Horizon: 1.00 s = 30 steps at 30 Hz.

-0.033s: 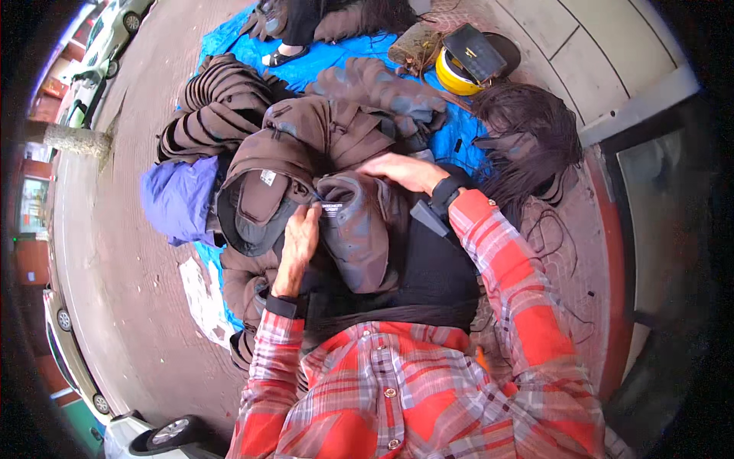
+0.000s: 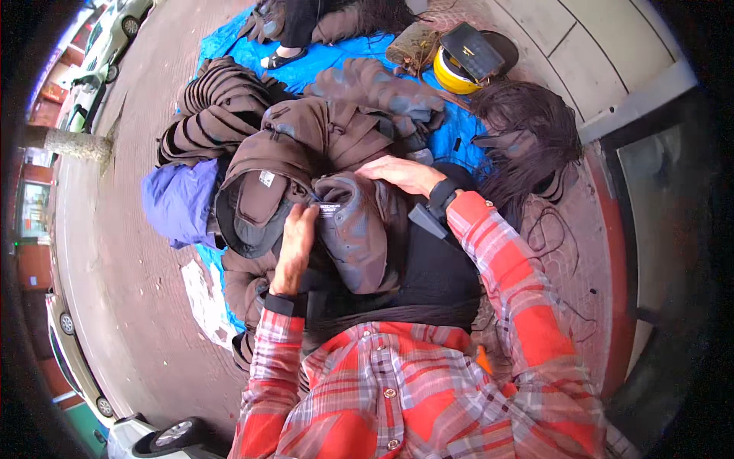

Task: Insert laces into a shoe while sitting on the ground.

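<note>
A brown and grey-blue patterned fabric shoe upper [image 2: 358,241] lies on my lap, its padded collar facing me and a white-printed label inside. My left hand [image 2: 296,239] is at the collar's left edge, fingertips closed together beside the label; a small blue thread or cord shows just above them. My right hand [image 2: 405,174] reaches over from the right, its fingers bent onto the upper's far edge. Left of it, a second shoe upper [image 2: 264,203] shows its dark lining and tongue. A curved row of brown uppers [image 2: 329,126] continues behind, joined or nested; which, I cannot tell.
More stacked uppers [image 2: 218,107] lie on a blue tarp [image 2: 317,67], beside a purple cloth [image 2: 180,203]. Dark laces [image 2: 527,126] heap at the right. A black box [image 2: 472,52] sits on a yellow container [image 2: 449,76]. Another person's foot [image 2: 283,57] rests at the far end.
My left hand has shifted very slightly down and left at the collar edge. The right hand and the upper look almost the same.
</note>
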{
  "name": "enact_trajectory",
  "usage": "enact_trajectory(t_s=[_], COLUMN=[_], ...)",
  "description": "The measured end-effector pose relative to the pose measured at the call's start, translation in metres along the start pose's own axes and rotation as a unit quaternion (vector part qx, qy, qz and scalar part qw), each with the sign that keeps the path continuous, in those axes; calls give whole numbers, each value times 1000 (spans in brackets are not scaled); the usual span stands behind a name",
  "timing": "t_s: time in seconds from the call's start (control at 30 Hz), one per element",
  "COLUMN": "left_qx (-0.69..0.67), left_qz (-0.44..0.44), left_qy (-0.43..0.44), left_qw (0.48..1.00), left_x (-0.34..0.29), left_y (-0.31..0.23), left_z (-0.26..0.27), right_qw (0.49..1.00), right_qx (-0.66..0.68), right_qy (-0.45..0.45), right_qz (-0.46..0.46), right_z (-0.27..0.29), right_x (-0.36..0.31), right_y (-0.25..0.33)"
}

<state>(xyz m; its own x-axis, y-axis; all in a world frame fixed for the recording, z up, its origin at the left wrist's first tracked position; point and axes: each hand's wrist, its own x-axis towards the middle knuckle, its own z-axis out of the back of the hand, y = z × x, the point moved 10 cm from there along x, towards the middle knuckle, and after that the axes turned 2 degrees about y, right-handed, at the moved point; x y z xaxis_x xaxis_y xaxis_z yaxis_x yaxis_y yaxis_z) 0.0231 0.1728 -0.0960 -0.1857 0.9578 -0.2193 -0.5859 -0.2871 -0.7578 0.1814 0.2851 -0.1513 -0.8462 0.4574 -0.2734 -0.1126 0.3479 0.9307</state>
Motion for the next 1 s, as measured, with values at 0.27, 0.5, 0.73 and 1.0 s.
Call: enact_trajectory(t_s=[0.27, 0.5, 0.73, 1.0], left_qx=[-298, -421, -223, -432], left_qz=[70, 117, 111, 243], left_qy=[111, 128, 64, 46], left_qw=[946, 890, 966, 867], left_x=[-13, 21, -8, 1], left_y=[-10, 31, -33, 37], left_z=[-16, -63, 2, 7], right_qw=[983, 976, 952, 985], right_qx=[13, -47, -170, -84], right_qy=[28, -38, -130, -19], right_qz=[182, 211, 217, 147], right_z=[-14, 32, -4, -31], right_x=[-27, -12, -42, -29], right_y=[26, -40, 8, 15])
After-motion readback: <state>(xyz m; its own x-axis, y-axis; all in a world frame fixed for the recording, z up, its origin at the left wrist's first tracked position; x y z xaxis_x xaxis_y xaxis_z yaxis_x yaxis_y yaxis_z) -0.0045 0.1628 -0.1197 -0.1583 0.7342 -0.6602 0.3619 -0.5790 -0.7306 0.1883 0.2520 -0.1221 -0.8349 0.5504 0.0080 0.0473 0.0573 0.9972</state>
